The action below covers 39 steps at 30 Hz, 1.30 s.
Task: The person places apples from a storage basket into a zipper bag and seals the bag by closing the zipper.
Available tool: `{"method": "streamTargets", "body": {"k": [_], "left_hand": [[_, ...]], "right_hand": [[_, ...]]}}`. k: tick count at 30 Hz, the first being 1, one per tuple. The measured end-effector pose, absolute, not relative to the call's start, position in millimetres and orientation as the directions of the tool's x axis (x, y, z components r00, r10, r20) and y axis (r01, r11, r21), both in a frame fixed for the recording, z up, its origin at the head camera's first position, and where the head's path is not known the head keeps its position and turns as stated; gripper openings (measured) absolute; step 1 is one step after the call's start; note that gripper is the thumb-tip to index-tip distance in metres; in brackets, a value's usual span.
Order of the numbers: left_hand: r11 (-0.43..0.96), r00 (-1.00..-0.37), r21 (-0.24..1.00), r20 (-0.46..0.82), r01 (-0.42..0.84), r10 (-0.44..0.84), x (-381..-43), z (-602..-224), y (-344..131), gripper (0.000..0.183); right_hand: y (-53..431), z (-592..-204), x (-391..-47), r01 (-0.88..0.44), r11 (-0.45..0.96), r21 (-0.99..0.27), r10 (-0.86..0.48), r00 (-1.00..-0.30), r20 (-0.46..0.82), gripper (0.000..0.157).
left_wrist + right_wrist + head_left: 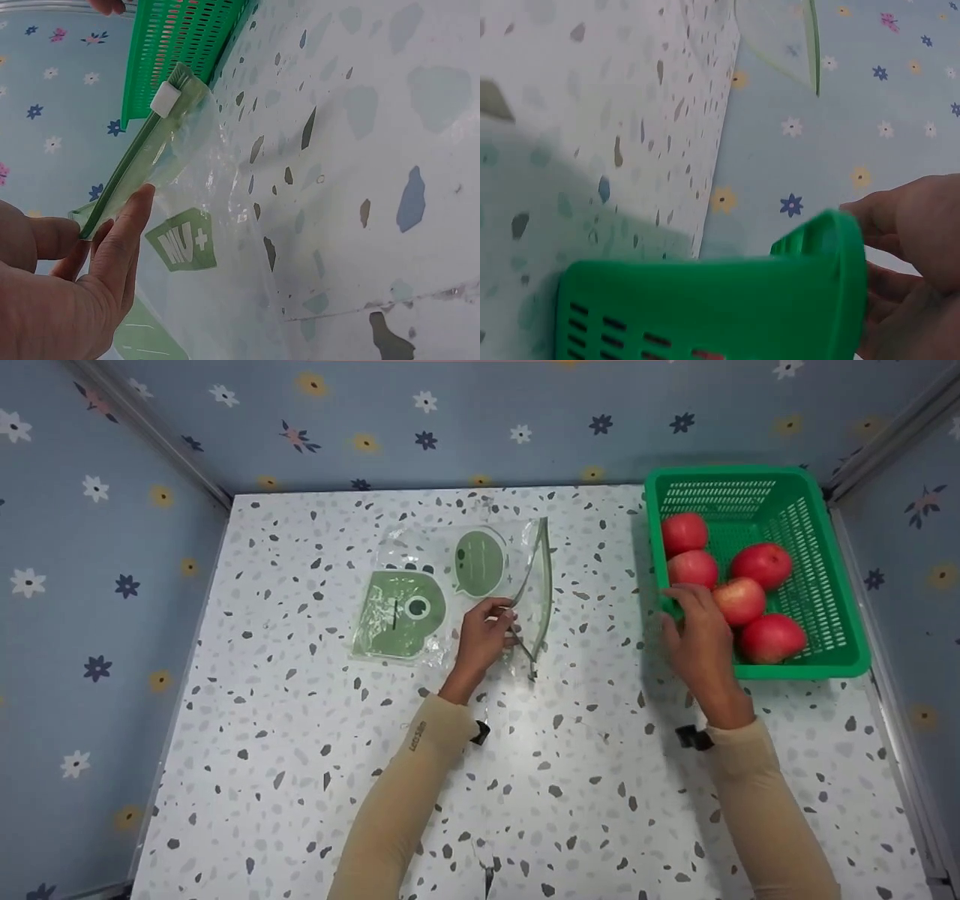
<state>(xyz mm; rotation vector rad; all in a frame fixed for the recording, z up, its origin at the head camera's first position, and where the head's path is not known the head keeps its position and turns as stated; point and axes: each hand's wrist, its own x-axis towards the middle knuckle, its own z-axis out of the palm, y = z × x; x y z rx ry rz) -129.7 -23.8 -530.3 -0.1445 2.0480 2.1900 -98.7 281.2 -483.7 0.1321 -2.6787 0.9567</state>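
Observation:
A clear zip bag [525, 562] with green dinosaur prints lies on the tabletop, its slider edge toward the right. My left hand [486, 637] pinches one side of its mouth between thumb and fingers, and the mouth stands parted. In the left wrist view the green zip strip [124, 169] carries a white slider [165, 99]. Above the near left rim of a green basket [847, 607] is my right hand [701, 637], fingers loosely bent close to the apples [739, 601], thumb on the rim's outer side. Several red apples sit in the basket.
The basket stands at the back right of the speckled table [570, 810], close to the right wall [915, 585]. Flower-patterned walls [480, 427] enclose the table at the back and on both sides.

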Motion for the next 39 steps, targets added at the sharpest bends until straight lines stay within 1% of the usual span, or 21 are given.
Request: {"method": "streamTargets", "body": {"k": [10, 16, 18, 23, 25, 28, 33, 36, 39], "left_hand": [[-0.056, -0.983, 0.982, -0.180, -0.181, 0.037, -129.2, -532.2, -23.9, 0.025], [-0.039, -0.983, 0.983, -0.179, -0.180, 0.038, -128.9, -533.6, -24.2, 0.024], [-0.059, -0.983, 0.982, -0.177, -0.180, 0.042, -128.5, -533.6, -24.4, 0.023], [-0.096, -0.984, 0.979, -0.174, -0.177, 0.040, -128.4, -533.6, -25.2, 0.021], [-0.090, -0.984, 0.980, -0.176, -0.179, 0.035, -128.3, -533.1, -25.5, 0.021], [-0.074, -0.983, 0.980, -0.182, -0.184, 0.032, -128.1, -532.5, -25.6, 0.022], [-0.048, -0.983, 0.982, -0.181, -0.182, 0.037, -127.1, -533.0, -26.2, 0.022], [-0.057, -0.984, 0.983, -0.173, -0.175, 0.038, -126.4, -534.2, -26.7, 0.022], [-0.067, -0.984, 0.982, -0.175, -0.177, 0.029, -126.0, -534.8, -27.1, 0.021]], "right_hand": [[307.6, -482.1, -93.8, -0.153, 0.818, -0.555, 0.008, -0.961, 0.277, 0.029], [321.6, -485.3, -90.4, -0.147, 0.852, -0.502, -0.020, -0.968, 0.249, 0.036], [324.7, -486.6, -89.4, -0.139, 0.861, -0.489, -0.027, -0.973, 0.229, 0.038], [328.8, -486.6, -89.4, -0.146, 0.872, -0.467, -0.061, -0.979, 0.193, 0.039], [329.2, -485.1, -90.0, -0.155, 0.877, -0.455, -0.081, -0.981, 0.178, 0.039], [329.6, -482.5, -90.9, -0.163, 0.892, -0.422, -0.110, -0.983, 0.147, 0.037], [328.2, -478.2, -93.2, -0.151, 0.919, -0.364, -0.128, -0.988, 0.087, 0.031], [326.2, -475.1, -95.5, -0.120, 0.930, -0.348, -0.117, -0.993, 0.029, 0.032], [324.2, -470.6, -97.9, -0.081, 0.938, -0.337, -0.103, -0.993, -0.049, 0.036]]}}
